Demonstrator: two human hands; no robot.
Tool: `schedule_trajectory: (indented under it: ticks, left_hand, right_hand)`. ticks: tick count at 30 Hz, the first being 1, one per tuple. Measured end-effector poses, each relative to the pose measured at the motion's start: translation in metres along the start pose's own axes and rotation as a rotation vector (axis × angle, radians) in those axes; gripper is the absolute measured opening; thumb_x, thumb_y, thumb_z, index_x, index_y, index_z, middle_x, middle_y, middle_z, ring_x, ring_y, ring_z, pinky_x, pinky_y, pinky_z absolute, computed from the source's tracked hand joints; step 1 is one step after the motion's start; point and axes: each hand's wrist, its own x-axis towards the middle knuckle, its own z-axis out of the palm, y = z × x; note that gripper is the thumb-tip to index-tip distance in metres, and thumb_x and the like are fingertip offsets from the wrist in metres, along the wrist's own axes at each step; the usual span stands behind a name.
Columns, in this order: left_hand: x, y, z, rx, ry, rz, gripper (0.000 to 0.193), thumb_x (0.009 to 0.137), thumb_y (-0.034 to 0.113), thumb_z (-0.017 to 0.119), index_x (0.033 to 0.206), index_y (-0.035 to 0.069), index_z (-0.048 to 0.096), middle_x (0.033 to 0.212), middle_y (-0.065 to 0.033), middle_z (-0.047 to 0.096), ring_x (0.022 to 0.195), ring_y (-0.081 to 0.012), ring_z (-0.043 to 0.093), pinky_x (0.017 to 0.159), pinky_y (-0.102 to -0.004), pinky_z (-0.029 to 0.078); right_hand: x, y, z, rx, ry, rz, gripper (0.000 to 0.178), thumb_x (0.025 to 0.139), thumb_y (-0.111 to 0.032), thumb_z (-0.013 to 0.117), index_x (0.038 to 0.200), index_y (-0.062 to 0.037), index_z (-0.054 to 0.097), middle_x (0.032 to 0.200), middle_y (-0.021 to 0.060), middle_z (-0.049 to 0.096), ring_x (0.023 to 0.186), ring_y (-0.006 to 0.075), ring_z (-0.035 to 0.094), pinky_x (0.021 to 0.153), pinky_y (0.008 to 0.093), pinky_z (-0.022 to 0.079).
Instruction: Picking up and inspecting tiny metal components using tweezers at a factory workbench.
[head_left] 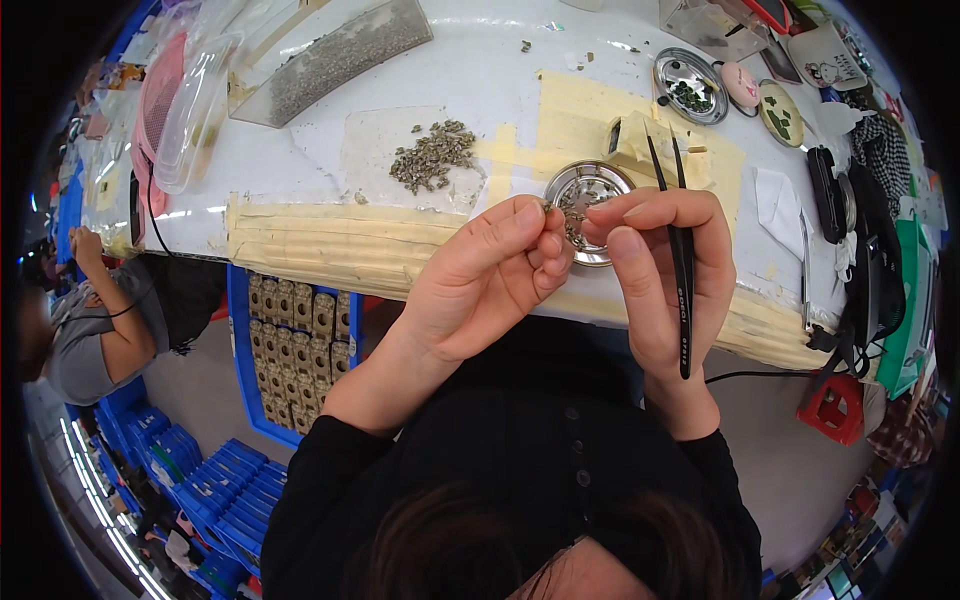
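1. your left hand (485, 280) is pinching a small part (547, 207) at its fingertips.
2. your right hand (675, 265) is holding the black tweezers (684, 300) against its fingers, tips pointing away from you.
3. your hands are facing each other, slightly apart; the round metal dish (592, 165) is sitting behind their fingertips.
4. a pile of small parts (432, 158) is lying on the desk (480, 60), beyond your left hand.
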Motion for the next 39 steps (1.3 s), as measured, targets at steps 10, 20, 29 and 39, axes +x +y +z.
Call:
schedule_trajectory:
  ticks: [10, 20, 29, 39]
  left_hand:
    - [-0.005, 0.001, 0.010, 1.358, 0.137, 0.876, 0.017, 0.077, -0.007, 0.073, 0.093, -0.002, 0.067, 0.086, -0.0087, 0.068, 0.075, -0.0154, 0.064, 0.067, -0.0258, 0.050]
    - [-0.006, 0.003, 0.015, 1.661, 0.053, 1.038, 0.020, 0.073, -0.011, 0.073, 0.091, -0.005, 0.067, 0.082, -0.0112, 0.066, 0.074, -0.0187, 0.061, 0.066, -0.0272, 0.047]
    - [-0.006, 0.000, 0.015, 1.681, 0.010, 1.032, 0.021, 0.070, -0.011, 0.074, 0.089, -0.005, 0.067, 0.078, -0.0112, 0.065, 0.070, -0.0184, 0.061, 0.063, -0.0267, 0.047]
    - [-0.008, -0.002, 0.015, 1.631, 0.045, 1.000, 0.021, 0.068, -0.007, 0.078, 0.086, -0.002, 0.069, 0.076, -0.0092, 0.066, 0.069, -0.0185, 0.062, 0.060, -0.0272, 0.048]
  right_hand:
    - [-0.004, -0.002, -0.001, -0.028, -0.020, 0.024, 0.018, 0.085, 0.007, 0.063, 0.099, 0.0010, 0.053, 0.095, 0.0105, 0.064, 0.088, 0.0131, 0.062, 0.079, 0.0258, 0.050]
    - [-0.005, -0.003, 0.000, 0.002, -0.020, 0.057, 0.017, 0.085, 0.007, 0.064, 0.097, 0.0007, 0.053, 0.093, 0.0095, 0.064, 0.086, 0.0124, 0.063, 0.078, 0.0255, 0.051]
    - [-0.005, -0.003, -0.001, 0.039, -0.042, 0.101, 0.015, 0.086, 0.005, 0.063, 0.097, 0.0010, 0.053, 0.091, 0.0081, 0.064, 0.085, 0.0116, 0.063, 0.079, 0.0249, 0.051]
    - [-0.005, 0.000, -0.002, 0.086, -0.047, 0.136, 0.016, 0.086, 0.003, 0.064, 0.096, 0.0002, 0.053, 0.089, 0.0074, 0.064, 0.085, 0.0112, 0.064, 0.079, 0.0248, 0.052]
